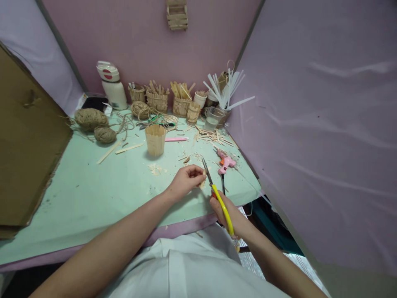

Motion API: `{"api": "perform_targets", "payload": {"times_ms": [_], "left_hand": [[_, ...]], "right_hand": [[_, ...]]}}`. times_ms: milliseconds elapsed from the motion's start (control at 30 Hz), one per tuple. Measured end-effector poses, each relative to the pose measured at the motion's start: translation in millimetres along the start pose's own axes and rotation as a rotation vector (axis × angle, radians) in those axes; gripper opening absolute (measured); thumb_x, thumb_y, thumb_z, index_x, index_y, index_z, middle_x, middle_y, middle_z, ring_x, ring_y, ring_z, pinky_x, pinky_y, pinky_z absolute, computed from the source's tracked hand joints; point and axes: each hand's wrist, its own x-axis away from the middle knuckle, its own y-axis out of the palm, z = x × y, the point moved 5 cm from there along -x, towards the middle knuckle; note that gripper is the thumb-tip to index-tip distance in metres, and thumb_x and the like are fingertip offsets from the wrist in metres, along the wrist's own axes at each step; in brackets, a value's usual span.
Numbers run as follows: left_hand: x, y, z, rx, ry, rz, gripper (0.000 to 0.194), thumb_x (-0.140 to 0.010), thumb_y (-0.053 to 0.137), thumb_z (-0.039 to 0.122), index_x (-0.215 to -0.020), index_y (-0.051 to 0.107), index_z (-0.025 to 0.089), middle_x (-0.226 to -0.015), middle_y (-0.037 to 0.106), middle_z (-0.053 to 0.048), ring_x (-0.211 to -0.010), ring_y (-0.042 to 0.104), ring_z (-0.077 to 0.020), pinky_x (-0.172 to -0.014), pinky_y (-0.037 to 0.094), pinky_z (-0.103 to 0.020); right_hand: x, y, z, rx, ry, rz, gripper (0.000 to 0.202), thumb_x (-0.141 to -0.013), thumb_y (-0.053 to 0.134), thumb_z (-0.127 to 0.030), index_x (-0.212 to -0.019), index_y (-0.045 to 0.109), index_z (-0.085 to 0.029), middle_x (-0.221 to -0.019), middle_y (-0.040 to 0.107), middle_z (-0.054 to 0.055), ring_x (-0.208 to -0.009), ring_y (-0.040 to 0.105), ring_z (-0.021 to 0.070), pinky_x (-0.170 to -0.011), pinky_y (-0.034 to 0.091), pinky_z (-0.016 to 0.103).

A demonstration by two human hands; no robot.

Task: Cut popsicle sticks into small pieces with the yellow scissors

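Note:
My left hand (187, 181) pinches a small piece of pale wooden stick (203, 180) between thumb and fingers, over the near part of the table. Closed round the handles of yellow-handled scissors (221, 200), my right hand (223, 211) is just to the right of it. The pointed blades of the scissors rise beside the wooden piece; whether they touch it I cannot tell. A cup of pale wooden strips (155, 140) stands upright beyond my left hand. Small wood shavings (156, 169) lie in front of that cup.
A pink glue gun (226, 162) lies at the right with its cord trailing off the edge. Behind are a pink pen (176, 139), scattered thin sticks (214, 135), twine balls (91, 118), stick-filled containers (157, 101) and a white bottle (113, 87). Cardboard (27, 140) stands at the left.

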Motion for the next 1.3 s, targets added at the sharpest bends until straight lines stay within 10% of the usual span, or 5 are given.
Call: {"api": "perform_targets", "payload": {"times_ms": [1300], "left_hand": [[0.9,0.4,-4.2,-0.002,-0.009,0.003,0.019,-0.069,0.069,0.031,-0.075,0.061,0.015,-0.065,0.056,0.002,-0.058,0.048,-0.0089,-0.058,0.039,-0.024]], "right_hand": [[-0.9,-2.9,0.3,0.133,-0.021,0.015,0.043,-0.090,0.036,-0.063,-0.081,0.037,-0.021,-0.068,0.037,-0.005,-0.060,0.035,0.0131,-0.056,0.032,0.028]]}}
